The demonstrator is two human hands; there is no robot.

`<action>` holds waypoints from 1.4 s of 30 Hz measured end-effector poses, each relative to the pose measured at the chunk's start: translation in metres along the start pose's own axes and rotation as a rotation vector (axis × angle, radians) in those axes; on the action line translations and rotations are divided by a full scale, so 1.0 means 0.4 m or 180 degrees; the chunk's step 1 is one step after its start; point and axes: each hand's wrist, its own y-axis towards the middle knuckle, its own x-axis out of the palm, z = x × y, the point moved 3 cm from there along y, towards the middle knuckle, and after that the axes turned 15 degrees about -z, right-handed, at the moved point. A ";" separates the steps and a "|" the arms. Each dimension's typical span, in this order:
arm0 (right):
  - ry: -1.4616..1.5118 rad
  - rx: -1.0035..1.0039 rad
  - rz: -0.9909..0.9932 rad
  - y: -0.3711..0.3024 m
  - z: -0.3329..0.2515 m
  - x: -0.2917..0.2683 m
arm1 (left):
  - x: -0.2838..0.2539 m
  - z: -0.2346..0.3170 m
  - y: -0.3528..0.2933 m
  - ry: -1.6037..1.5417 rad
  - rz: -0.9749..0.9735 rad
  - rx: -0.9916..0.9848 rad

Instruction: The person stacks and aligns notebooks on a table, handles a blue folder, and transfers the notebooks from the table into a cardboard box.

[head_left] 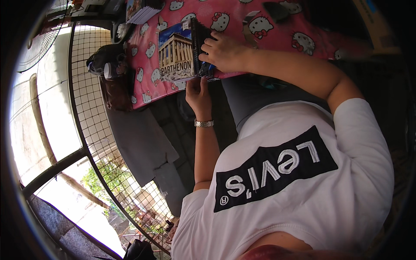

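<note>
Pink cat-print tablecloth [277,41]; black bag [107,56] by its left edge; wire mesh [97,125], foliage [104,175] beyond; fan [47,37].

The book [175,50] has on its cover a deep blue sky and stone columns of sandy beige colour. The cloth [238,21] is pink, with a repeated pattern of white cartoon cats with red bows. The shirt [364,147] is white, its patch [276,170] black with white letters; the wristwatch [204,123] is silver.

The notebook [175,56] lies on the table [145,89], front-right of a book stack [142,14].
</note>
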 end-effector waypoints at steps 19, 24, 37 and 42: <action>0.0266 0.0028 -0.0318 0.009 0.005 0.024 | 0.009 -0.007 0.019 -0.2417 -0.0650 -0.0678; 0.0529 0.0181 -0.0938 0.032 -0.004 0.038 | -0.004 -0.019 0.019 -0.1793 -0.0696 -0.0617; 0.0410 0.0097 -0.1056 0.008 -0.008 0.053 | 0.012 -0.046 0.017 -0.2133 -0.0829 -0.0792; 0.0222 0.0058 -0.0222 -0.025 0.031 0.078 | 0.012 -0.040 0.010 -0.2821 -0.0682 -0.0889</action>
